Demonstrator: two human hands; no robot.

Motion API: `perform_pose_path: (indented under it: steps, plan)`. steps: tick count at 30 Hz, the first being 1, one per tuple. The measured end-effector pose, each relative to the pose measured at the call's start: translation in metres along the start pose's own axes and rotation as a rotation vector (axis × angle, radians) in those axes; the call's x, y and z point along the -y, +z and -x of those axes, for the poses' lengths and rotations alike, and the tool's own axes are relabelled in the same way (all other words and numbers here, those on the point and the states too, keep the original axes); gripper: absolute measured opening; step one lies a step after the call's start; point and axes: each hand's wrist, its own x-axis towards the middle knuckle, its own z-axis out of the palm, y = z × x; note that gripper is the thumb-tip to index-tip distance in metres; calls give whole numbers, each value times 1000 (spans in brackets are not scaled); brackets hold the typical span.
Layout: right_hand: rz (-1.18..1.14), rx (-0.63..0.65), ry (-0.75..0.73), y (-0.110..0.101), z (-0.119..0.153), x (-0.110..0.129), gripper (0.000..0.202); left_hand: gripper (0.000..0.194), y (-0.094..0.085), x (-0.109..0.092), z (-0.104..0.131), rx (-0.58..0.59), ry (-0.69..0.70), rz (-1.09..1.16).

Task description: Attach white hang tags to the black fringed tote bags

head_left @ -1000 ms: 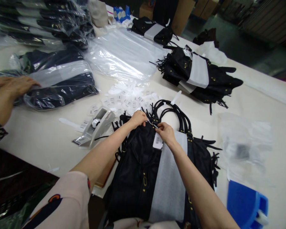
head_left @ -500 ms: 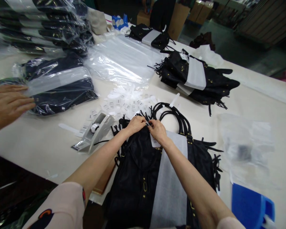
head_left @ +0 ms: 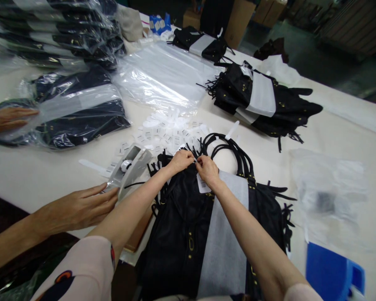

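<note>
A black bag (head_left: pixel 178 234) with a pale wrapping band (head_left: pixel 227 234) lies in front of me, its looped handles (head_left: pixel 235 150) pointing away. At its top edge my left hand (head_left: pixel 182 161) is pinched closed, and my right hand (head_left: pixel 207 168) is pinched closed right beside it. Both fingertips meet at a thin strand or tie by the fringe, too small to make out. Just below my right fingers hangs a white tag (head_left: pixel 203 184) with a barcode. Many loose white labels (head_left: pixel 163 131) are spread beyond the bag.
Another person's hand (head_left: pixel 84 207) reaches to a grey tape dispenser (head_left: pixel 128 167); another hand (head_left: pixel 11 118) rests on a plastic-wrapped bag (head_left: pixel 81 121). Clear plastic sheets (head_left: pixel 163 75) lie behind, black bags (head_left: pixel 266 100) at the back right, and a blue object (head_left: pixel 327 267) at the front right.
One of the other person's hands has come in from the left to the tape dispenser. My hands keep their pinch at the bag's top edge. The view has shifted slightly.
</note>
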Motion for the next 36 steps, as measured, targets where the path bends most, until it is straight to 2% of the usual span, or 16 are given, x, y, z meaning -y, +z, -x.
perform_pose_path:
  steps: [5, 10, 14, 15, 18, 25, 29, 32, 36]
  plan:
    - [27, 4, 71, 3, -1, 3, 20, 14, 1, -1, 0, 4, -26, 2]
    - [-152, -16, 89, 4, -5, -7, 16, 18, 5, 4, -3, -25, -10, 31]
    - [-363, -37, 91, 7, -8, -18, 13, 48, 12, 10, -10, -9, 63, 164]
    - [-403, -41, 91, 8, -9, -20, 13, 47, 14, 11, -13, 14, 63, 183]
    - [-482, -46, 96, 10, -10, -24, 13, 26, 20, 14, -20, 55, 28, 191]
    - [-570, -64, 127, 11, -8, -28, 12, 6, 24, 12, -22, 22, -29, 327]
    - [-603, -86, 144, 13, -10, -33, 13, 5, 18, 3, -14, 71, -88, 616]
    - [-618, -82, 120, 13, -10, -35, 16, 2, 15, -3, -11, 174, -149, 850]
    - [-684, -88, 65, 8, 1, -36, 21, 6, 14, -5, -8, 254, -209, 1033]
